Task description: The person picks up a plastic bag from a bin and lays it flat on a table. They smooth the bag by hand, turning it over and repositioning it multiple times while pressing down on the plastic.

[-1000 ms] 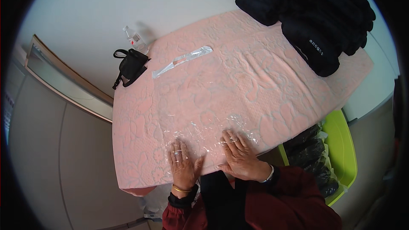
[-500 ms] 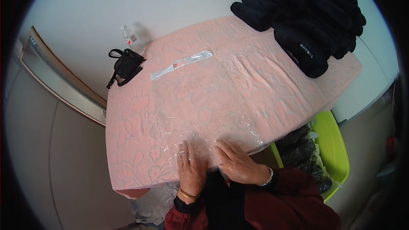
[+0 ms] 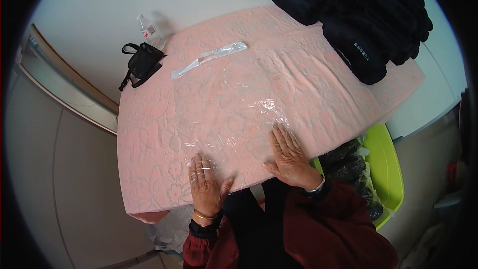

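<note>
A clear plastic bag (image 3: 219,104) lies flat on the pink patterned cloth that covers the table (image 3: 149,139). Its far end is a white strip with a cut-out handle slot. My left hand (image 3: 206,184) rests palm down at the bag's near left corner, fingers stretched and thumb apart. On the near right side, my right hand (image 3: 289,158) lies flat with its fingertips on the bag's shiny, wrinkled edge. Both hands are open and grip nothing. A gold bangle circles the left wrist, a silver one the right.
Several black padded rolls (image 3: 356,25) are piled at the table's far right. A small black bag (image 3: 144,64) and a clear bottle (image 3: 149,31) stand at the far left. Right of me, a lime-green bin (image 3: 388,169) holds black bundles in plastic. Clear plastic (image 3: 174,226) hangs below the near left edge.
My hands have spread apart. The right one has moved away from me and rightward, the left one leftward. Along its near part, the plastic bag looks flatter and wider.
</note>
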`<state>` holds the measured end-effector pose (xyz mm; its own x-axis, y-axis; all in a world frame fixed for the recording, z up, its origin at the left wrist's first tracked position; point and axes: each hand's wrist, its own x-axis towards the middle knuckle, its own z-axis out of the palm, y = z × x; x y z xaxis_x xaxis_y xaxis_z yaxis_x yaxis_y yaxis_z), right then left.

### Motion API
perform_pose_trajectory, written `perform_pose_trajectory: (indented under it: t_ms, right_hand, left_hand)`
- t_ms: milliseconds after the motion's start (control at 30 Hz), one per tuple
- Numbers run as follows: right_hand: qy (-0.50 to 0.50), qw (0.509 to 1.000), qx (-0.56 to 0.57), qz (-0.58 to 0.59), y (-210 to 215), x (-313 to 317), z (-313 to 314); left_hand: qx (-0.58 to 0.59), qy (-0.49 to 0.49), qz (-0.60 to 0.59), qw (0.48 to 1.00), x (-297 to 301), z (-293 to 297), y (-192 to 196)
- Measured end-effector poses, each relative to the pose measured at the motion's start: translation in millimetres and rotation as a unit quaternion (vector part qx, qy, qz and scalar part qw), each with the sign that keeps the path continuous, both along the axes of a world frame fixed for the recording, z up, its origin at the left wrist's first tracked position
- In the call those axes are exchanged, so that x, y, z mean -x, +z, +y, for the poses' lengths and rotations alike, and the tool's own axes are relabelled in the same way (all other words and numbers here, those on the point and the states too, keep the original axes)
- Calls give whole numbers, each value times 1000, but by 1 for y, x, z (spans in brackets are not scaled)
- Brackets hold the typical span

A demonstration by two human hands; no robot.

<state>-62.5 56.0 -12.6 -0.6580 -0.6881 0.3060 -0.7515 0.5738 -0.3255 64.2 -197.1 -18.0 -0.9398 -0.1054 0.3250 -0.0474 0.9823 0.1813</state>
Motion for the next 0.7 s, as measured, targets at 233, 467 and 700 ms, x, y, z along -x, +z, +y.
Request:
perform_pose_trajectory:
  t_ms: [233, 467, 700]
  right_hand:
    - [-10, 999, 31, -23, 4, -5, 2]
    - [-6, 995, 88, -36, 2, -4, -2]
    - [41, 991, 122, -43, 12, -13, 11]
  left_hand:
    - [-23, 15, -5, 1000, 3, -1, -1]
    - [-32, 14, 29, 999, 3, 0, -5]
    - [-107, -90, 51, 989, -8, -6, 10]
